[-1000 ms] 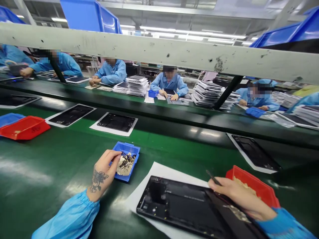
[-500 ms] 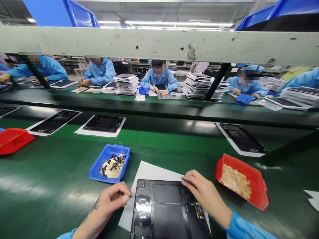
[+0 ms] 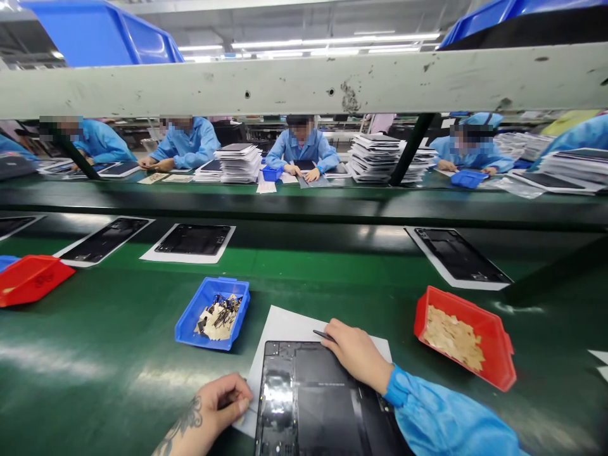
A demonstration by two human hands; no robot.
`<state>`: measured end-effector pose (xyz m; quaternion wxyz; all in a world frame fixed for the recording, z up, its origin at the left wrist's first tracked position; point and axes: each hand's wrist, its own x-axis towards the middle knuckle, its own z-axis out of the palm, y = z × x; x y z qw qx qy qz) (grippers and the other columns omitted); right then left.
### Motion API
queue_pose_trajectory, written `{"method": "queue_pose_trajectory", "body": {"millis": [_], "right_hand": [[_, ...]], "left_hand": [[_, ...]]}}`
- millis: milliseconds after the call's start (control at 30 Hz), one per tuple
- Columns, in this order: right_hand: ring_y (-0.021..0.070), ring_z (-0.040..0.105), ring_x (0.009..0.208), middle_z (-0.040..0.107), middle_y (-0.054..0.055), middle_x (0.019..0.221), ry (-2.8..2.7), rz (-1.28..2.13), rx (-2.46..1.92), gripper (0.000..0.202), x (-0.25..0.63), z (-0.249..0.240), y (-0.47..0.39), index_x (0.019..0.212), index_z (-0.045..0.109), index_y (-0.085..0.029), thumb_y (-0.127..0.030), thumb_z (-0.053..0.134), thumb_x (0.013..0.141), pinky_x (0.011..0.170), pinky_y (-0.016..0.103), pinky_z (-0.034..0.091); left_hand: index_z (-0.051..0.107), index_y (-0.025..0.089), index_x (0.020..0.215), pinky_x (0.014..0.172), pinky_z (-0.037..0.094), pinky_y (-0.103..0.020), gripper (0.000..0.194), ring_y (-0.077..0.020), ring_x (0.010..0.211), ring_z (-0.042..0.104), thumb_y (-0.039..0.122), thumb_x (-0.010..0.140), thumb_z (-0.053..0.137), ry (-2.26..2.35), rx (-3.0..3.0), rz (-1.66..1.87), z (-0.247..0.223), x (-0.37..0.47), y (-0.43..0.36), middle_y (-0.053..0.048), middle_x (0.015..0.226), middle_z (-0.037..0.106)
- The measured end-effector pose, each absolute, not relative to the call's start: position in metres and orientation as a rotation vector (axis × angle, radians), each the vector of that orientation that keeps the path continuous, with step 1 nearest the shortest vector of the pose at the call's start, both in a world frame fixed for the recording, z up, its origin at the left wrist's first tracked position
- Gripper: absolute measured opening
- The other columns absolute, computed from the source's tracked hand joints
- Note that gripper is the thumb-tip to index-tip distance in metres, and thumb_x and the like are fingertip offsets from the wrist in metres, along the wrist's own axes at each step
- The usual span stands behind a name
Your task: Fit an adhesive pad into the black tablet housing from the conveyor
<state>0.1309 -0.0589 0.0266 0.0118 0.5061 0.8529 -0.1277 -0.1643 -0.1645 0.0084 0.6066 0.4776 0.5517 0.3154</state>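
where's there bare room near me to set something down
Bare bench shows left of the blue tray, nearer than the left red tray; also between the blue tray and right red tray, beyond the sheet. Crowded: around the device, with the left hand beside it and the right hand at its far edge.

My left hand (image 3: pixel 221 402) low, fingers (image 3: pixel 236 384) curled, thumb and forefinger pinched, tattooed forearm (image 3: pixel 187 423) bare. My right hand (image 3: pixel 357 356) farther forward, palm down, fingers bunched, blue sleeve (image 3: pixel 441 411) to wrist.
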Motion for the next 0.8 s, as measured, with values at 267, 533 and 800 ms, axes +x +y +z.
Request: {"method": "queue_pose_trajectory", "body": {"millis": [267,533,800], "right_hand": [[0.0204,0.061,0.078,0.059,0.005,0.09,2.695,-0.388,1.483,0.016,0.153,0.051,-0.051,0.089,0.056,-0.016,-0.025,0.046,0.098,0.065,0.029,0.041],[0.0208,0.061,0.08,0.06,0.004,0.088,2.653,-0.471,1.597,0.016,0.145,0.029,-0.039,0.084,0.056,-0.017,-0.026,0.049,0.096,0.068,0.029,0.042],[0.0213,0.059,0.08,0.058,0.005,0.085,2.607,-0.629,2.11,0.034,0.194,0.036,-0.074,0.081,0.053,-0.02,-0.042,0.033,0.098,0.07,0.031,0.044]], "left_hand": [[0.06,0.011,0.077,0.057,0.027,-0.022,0.056,-0.0095,0.058,0.04,0.065,0.065,0.071,1.184,1.094,0.616,0.003,-0.168,-0.154,0.001,0.064,0.049],[0.063,0.012,0.077,0.059,0.035,-0.023,0.052,-0.0113,0.058,0.046,0.061,0.063,0.074,1.151,1.084,0.564,0.003,-0.175,-0.148,-0.002,0.065,0.055],[0.063,0.015,0.074,0.057,0.032,-0.023,0.05,-0.0121,0.056,0.045,0.062,0.061,0.075,1.183,1.062,0.548,0.012,-0.172,-0.15,-0.001,0.063,0.054]]}}
